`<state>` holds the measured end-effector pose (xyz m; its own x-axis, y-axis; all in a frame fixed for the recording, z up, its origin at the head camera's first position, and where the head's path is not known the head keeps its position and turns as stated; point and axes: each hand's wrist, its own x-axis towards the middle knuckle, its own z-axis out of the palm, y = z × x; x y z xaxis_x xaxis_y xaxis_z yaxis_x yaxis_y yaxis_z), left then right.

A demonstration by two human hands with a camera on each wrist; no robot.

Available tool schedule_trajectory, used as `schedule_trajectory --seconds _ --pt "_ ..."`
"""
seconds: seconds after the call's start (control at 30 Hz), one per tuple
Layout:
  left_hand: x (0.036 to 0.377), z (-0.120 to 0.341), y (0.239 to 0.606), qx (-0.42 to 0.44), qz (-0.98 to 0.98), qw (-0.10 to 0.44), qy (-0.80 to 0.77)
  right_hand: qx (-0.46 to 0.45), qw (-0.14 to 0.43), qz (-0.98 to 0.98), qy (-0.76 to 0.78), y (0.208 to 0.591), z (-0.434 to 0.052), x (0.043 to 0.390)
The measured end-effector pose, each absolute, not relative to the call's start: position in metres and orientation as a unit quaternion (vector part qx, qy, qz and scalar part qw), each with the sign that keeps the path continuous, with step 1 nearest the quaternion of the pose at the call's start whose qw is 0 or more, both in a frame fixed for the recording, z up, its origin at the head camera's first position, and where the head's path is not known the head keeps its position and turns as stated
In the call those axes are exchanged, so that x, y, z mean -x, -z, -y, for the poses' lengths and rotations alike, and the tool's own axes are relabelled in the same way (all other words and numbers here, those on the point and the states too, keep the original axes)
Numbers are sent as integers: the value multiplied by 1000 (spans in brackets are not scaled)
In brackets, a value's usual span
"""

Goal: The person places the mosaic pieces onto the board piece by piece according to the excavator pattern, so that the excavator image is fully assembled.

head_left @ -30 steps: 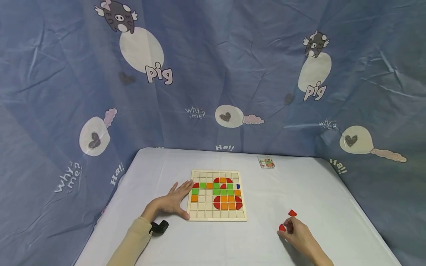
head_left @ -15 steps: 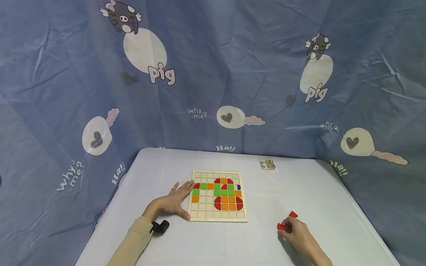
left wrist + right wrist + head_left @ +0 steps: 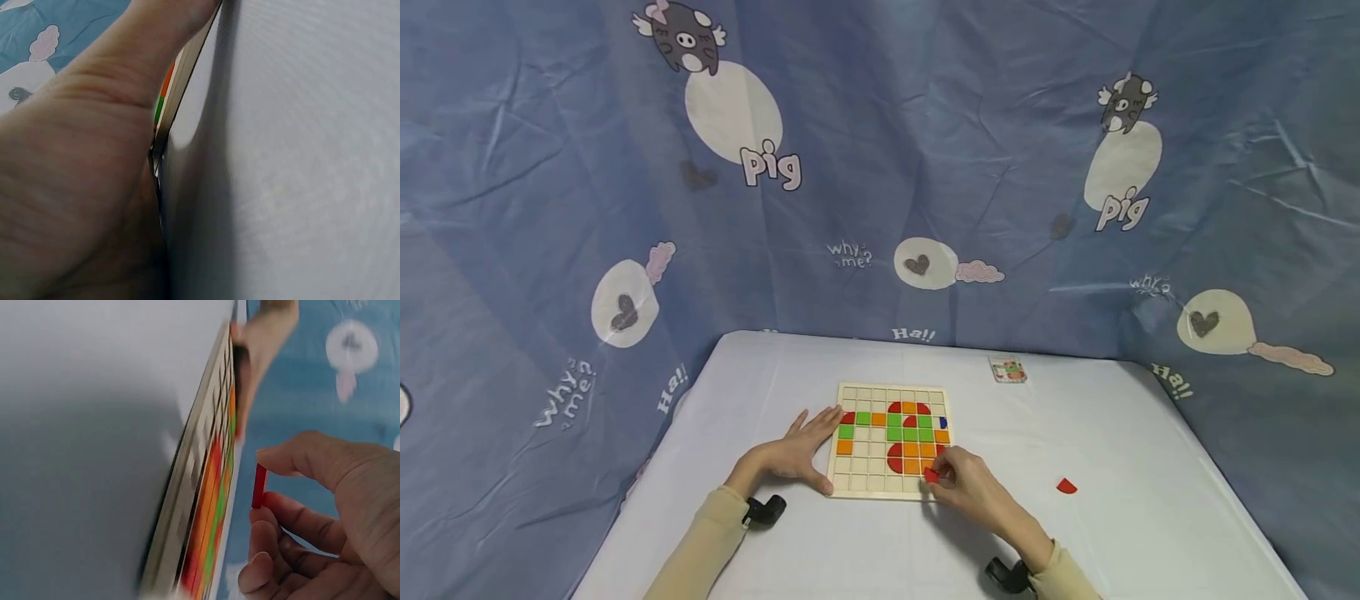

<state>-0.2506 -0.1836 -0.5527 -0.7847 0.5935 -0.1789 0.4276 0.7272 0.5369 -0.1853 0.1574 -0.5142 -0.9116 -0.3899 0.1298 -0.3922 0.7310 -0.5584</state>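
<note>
A wooden grid board lies on the white table, partly filled with red, orange and green tiles. My left hand rests flat on the table with its straight fingers and thumb against the board's left edge. My right hand hovers over the board's lower right corner and pinches a small red tile between thumb and fingers. The right wrist view shows that red tile held just above the board. Another red tile lies loose on the table to the right.
A small picture card lies near the table's far edge. A blue printed cloth hangs behind and around the table. Black wrist camera mounts sit by both forearms. The table's edges run close on left and right.
My right hand picked up one red tile at the right and carried it left to the board's lower right corner. One red tile stays on the table. The left hand has not moved.
</note>
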Motion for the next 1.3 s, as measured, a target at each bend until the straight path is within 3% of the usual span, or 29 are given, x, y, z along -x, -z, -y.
schedule_trajectory --seconds 0.23,0.43,0.97,1.3 --pt "251 185 553 -287 -915 168 -230 -316 -12 903 -292 521 -82 200" --pt "250 183 551 -280 -916 175 -227 -320 -16 901 -292 533 -47 210" --pt "249 184 548 -285 -912 177 -238 -297 -25 908 -296 538 -29 219" --pt "248 184 547 -281 -911 181 -240 -283 -59 908 -304 533 -28 225"
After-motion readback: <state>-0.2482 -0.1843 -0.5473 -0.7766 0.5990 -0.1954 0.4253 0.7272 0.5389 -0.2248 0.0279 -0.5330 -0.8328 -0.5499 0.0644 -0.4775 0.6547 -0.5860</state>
